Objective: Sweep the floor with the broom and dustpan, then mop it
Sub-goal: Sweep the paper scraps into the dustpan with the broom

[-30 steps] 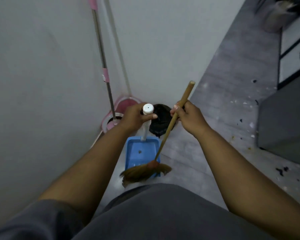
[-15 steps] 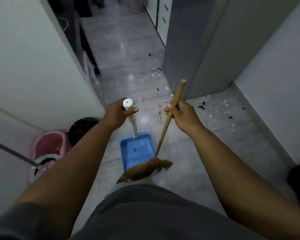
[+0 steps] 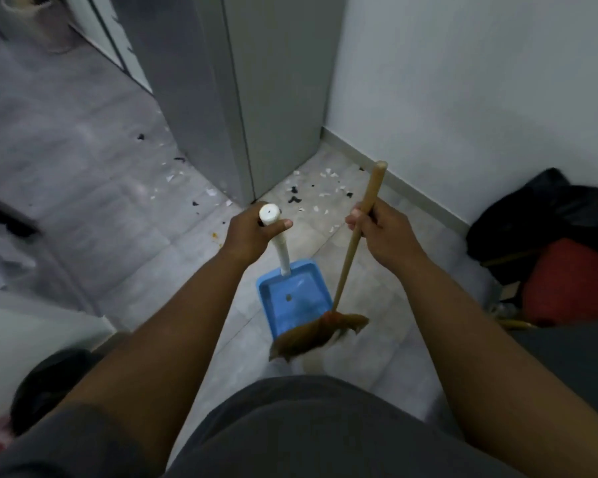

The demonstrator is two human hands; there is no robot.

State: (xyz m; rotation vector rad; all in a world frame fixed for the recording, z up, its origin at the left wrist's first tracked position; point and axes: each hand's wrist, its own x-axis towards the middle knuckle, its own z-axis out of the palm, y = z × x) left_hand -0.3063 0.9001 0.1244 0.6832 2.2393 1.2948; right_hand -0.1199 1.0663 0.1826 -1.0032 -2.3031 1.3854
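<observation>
My left hand [image 3: 252,234] grips the top of the white handle of a blue dustpan [image 3: 292,294], whose tray hangs low in front of me with a small speck inside. My right hand [image 3: 385,236] is closed around the wooden stick of a broom [image 3: 354,243]. Its brown bristle head [image 3: 318,334] hangs just below the dustpan's front edge. White and black scraps of litter [image 3: 311,193] lie scattered on the grey tiled floor in the corner ahead and to the left along the cabinet.
A tall grey cabinet [image 3: 235,98] stands ahead, with a white wall [image 3: 480,98] meeting it at the corner. A black bag [image 3: 546,208] and a red object [image 3: 573,281] sit at the right. A dark round item [image 3: 49,384] lies at the lower left.
My view has swung right, away from the pink mop bucket and wall, towards the littered corner. Both hands keep the dustpan and broom in the same grip.
</observation>
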